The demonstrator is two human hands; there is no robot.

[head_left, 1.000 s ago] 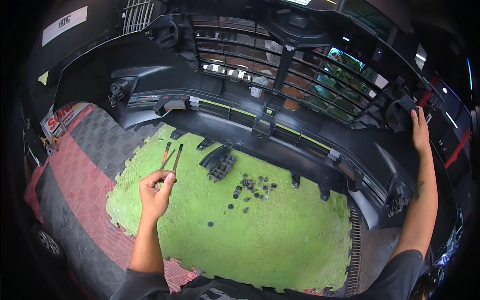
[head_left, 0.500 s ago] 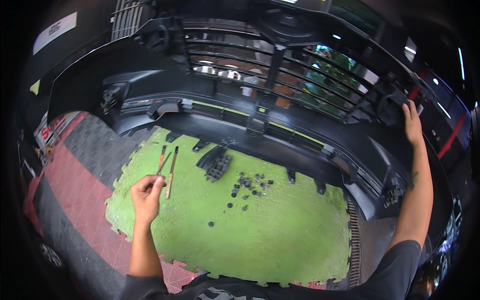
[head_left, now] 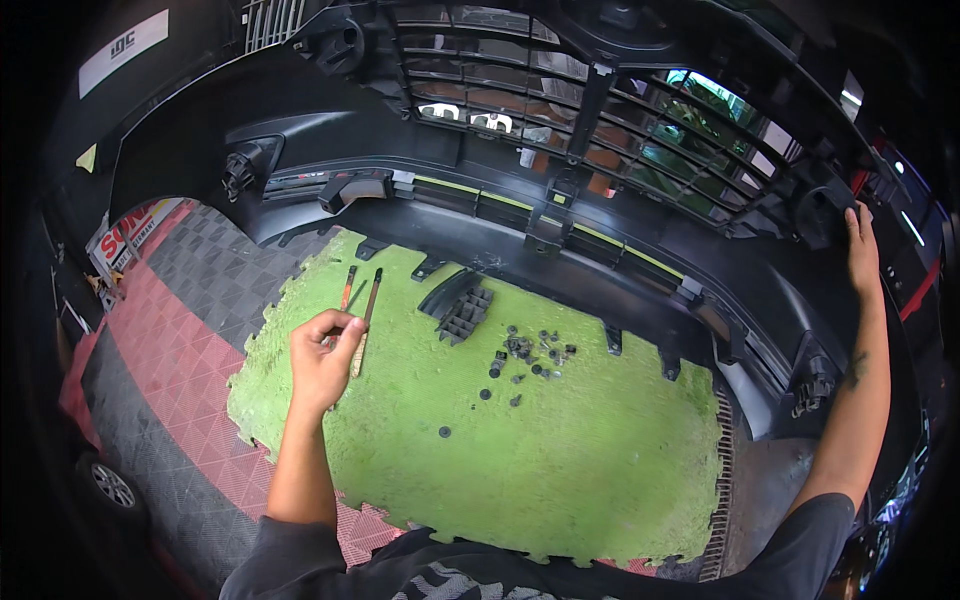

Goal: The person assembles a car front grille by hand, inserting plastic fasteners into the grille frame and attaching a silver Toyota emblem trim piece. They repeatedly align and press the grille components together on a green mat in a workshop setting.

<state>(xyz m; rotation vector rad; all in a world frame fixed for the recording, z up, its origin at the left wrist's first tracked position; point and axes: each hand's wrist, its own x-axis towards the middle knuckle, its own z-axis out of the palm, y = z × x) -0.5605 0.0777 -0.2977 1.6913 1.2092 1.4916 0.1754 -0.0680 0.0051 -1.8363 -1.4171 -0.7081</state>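
A large black car bumper (head_left: 500,235) with its grille lies inside-up across the far side of a green mat (head_left: 560,470). My right hand (head_left: 862,250) grips the bumper's right end, arm stretched out. My left hand (head_left: 325,358) hovers over the mat's left part with thumb and fingertips pinched together; I cannot tell whether something small sits between them. Just right of that hand lies a long thin tool (head_left: 368,312), and a second, shorter tool with a reddish handle (head_left: 347,288) lies beside it. Several small black clips (head_left: 525,352) are scattered mid-mat.
A black ribbed plastic piece (head_left: 465,312) lies on the mat near the bumper. Red and grey floor tiles (head_left: 170,340) border the mat on the left. A wheel (head_left: 112,485) shows at the lower left.
My left hand has drifted slightly down and left, away from the two tools, staying pinched. My right hand has kept its hold on the bumper's end.
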